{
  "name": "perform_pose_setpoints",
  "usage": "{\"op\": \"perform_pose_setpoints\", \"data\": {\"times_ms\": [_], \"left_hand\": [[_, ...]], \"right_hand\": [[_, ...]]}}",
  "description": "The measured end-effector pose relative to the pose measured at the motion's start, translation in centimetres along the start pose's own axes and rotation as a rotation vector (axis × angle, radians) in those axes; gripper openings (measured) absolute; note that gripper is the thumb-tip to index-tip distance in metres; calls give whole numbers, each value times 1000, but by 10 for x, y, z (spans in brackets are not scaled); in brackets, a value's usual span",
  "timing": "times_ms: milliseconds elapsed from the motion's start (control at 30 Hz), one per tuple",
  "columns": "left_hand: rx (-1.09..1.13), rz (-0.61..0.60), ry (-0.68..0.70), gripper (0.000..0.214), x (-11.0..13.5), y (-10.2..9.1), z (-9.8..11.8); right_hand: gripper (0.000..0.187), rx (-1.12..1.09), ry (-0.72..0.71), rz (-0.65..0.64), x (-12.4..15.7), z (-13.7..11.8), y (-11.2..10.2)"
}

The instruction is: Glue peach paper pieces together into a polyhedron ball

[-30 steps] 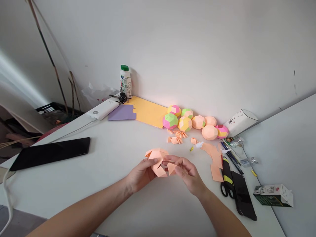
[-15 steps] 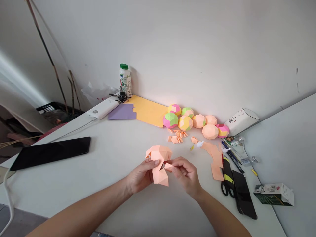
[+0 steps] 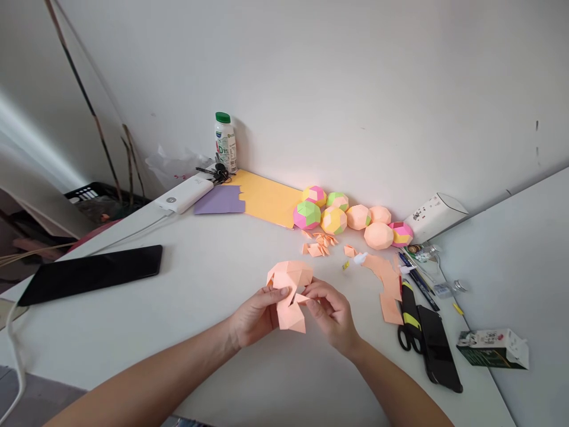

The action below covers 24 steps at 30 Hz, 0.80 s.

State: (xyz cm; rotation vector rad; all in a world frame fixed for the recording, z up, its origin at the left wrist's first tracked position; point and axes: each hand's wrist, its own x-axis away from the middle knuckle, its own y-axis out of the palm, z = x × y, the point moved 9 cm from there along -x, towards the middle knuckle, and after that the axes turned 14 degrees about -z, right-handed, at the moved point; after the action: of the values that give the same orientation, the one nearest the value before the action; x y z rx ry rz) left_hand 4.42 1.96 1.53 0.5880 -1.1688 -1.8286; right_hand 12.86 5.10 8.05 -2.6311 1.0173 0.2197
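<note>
A partly joined, faceted peach paper shape (image 3: 291, 276) is held above the white table. My left hand (image 3: 255, 314) grips it from the left, thumb pressed on its front and fingers behind. My right hand (image 3: 331, 311) pinches a small folded peach paper piece (image 3: 301, 299) between thumb and fingers, at a gap in the shape's right side. Whether the piece is tucked in there I cannot tell. Behind my hands lie several small folded peach pieces (image 3: 319, 244). Farther back sit several finished paper balls, among them a plain peach one (image 3: 379, 236) and a green-and-pink one (image 3: 307, 214).
Left on the table are a black tablet-like slab (image 3: 95, 274), a white power bank (image 3: 189, 196) and keys (image 3: 220, 172) by a bottle (image 3: 226, 142). Yellow card (image 3: 271, 198) lies at the wall. On the right are peach paper scraps (image 3: 391, 305), scissors (image 3: 411, 338), a phone (image 3: 440, 350) and a carton (image 3: 493, 349).
The small folded piece has turned edge-on and sits closer against the gap. The paper shape has tilted slightly and shifted a little right; both hands keep their grip.
</note>
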Motion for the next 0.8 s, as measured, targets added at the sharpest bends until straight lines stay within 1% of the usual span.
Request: {"op": "perform_pose_setpoints", "data": {"times_ms": [100, 233, 567, 800], "left_hand": [[-12, -5, 7, 28, 0, 0, 1], [-18, -3, -11, 30, 0, 1, -1], [-16, -1, -7, 24, 0, 1, 0], [-29, -2, -3, 26, 0, -1, 0]], "right_hand": [[9, -75, 47, -23, -1, 7, 3], [9, -122, 92, -14, -1, 11, 3], [14, -174, 172, -22, 1, 19, 3], [17, -220, 206, -25, 1, 20, 5]]}}
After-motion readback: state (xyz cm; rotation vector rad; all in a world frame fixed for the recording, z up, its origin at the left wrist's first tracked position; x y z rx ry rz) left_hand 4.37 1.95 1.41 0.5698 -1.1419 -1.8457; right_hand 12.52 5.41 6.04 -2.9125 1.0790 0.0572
